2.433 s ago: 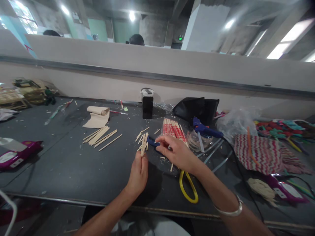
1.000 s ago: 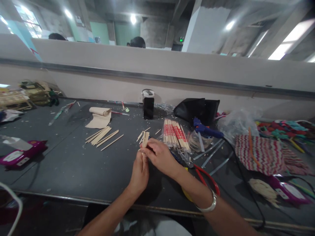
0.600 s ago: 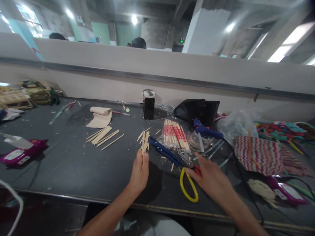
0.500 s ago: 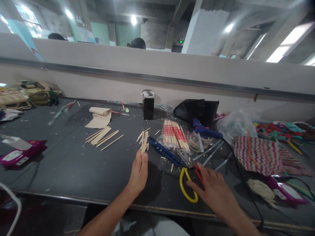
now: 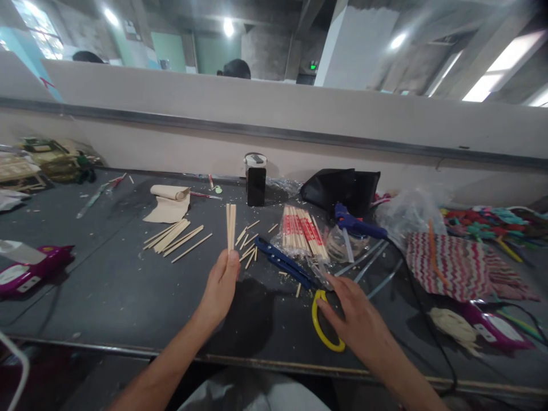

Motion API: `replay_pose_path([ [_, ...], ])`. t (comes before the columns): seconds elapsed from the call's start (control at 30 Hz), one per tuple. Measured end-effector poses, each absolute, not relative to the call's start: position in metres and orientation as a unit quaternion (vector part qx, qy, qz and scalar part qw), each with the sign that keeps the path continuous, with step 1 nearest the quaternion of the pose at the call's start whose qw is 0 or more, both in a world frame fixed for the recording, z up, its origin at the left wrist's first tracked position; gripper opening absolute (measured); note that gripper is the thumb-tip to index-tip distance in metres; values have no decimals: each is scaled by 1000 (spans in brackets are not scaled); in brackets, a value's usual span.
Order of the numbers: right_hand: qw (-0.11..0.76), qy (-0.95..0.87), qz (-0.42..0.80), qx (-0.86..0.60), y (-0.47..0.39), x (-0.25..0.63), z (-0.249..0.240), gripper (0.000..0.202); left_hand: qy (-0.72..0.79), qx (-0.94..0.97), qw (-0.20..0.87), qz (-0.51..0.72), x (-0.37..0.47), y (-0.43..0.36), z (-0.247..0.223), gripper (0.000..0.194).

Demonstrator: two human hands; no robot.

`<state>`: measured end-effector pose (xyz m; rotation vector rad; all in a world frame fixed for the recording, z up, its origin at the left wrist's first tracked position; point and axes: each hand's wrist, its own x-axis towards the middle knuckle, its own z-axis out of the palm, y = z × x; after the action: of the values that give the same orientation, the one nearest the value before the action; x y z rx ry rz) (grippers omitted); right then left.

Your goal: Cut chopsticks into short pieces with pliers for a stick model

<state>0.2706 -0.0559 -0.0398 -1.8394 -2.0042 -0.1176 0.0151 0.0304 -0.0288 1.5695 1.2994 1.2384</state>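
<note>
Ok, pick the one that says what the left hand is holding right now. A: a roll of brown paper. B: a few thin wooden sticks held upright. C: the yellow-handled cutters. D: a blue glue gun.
B: the left hand pinches a small bundle of wooden sticks that point up above the fingers, while the yellow-handled cutters lie on the table under the right hand.

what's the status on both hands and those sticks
Left hand pinching thin pale wooden sticks upright. Right hand open, resting on yellow-handled blue-bladed cutters. Loose short stick offcuts lie between.
</note>
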Motion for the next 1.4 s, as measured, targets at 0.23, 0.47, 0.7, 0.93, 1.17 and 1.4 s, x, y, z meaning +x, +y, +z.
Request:
replay_pose_path([
  [0.23,160,-775,8,-611,18,226,-40,46,524,776,155,315,11,27,-15,26],
  [0.47,221,-711,200,-636,37,218,-34,29,567,723,222,325,-16,42,-17,29],
  [0.7,485,-388,603,-500,30,205,-23,30,541,654,341,403,4,34,-12,33],
  [0.93,555,-317,622,-452,42,187,-14,31,495,653,435,373,40,29,-13,32],
  [1.17,606,-303,632,-375,37,174,-30,27,474,689,433,335,57,22,-28,28],
  [1.4,558,-382,585,-448,41,188,-30,32,537,707,333,319,29,36,-6,25],
])
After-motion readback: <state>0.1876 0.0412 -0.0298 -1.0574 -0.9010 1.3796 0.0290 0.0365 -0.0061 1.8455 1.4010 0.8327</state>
